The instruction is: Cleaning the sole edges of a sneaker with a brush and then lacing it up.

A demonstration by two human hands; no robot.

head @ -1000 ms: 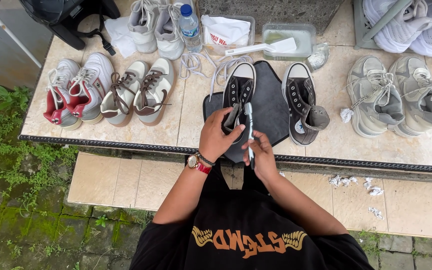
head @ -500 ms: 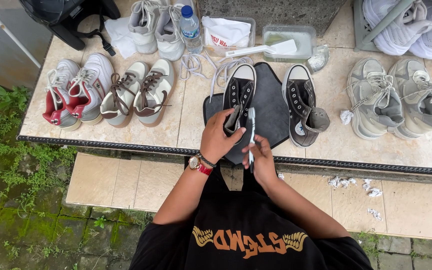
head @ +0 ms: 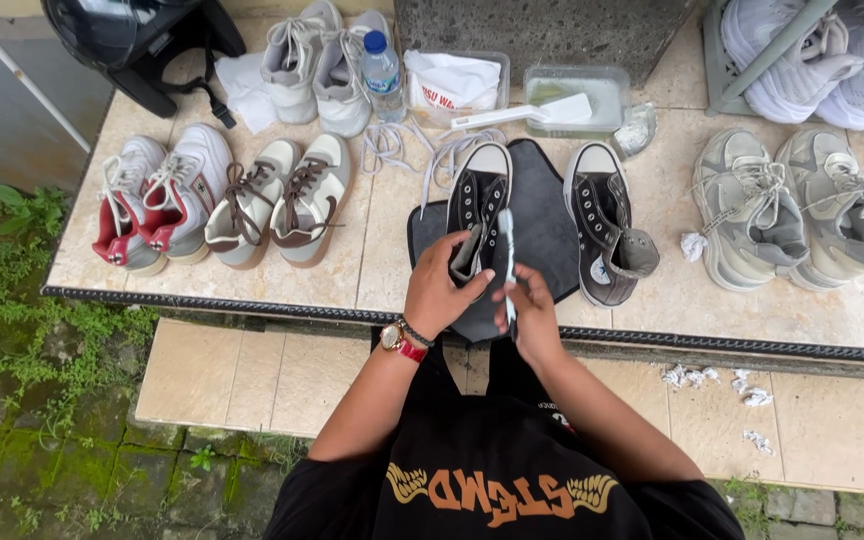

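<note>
On the tiled ledge (head: 372, 270), from the left, a red-and-white pair (head: 157, 205) and a brown-and-white pair (head: 277, 200) are set side by side, well apart from the work. Nearer the middle, the left hand (head: 439, 295), with a red watch at the wrist, is closed around the heel end of a black high-top shoe (head: 479, 200), which lies on a dark mat (head: 547, 225). The shoe's long axis runs straight away from the body, white toe cap at the far end, heel end under the left hand's grip. Just beside it, the right hand (head: 532, 312) is closed on the lower end of a white brush (head: 508, 250), whose handle is held nearly parallel to the shoe, along its right side; whether the bristles touch the shoe cannot be told. The two hands are close together, almost touching, at the near edge of the ledge. Further right, the matching black shoe (head: 607, 230) rests half on the mat, and a grey pair (head: 792, 210) stands beyond it. Behind, a clear tub with a scraper (head: 567, 100) is seen.
</note>
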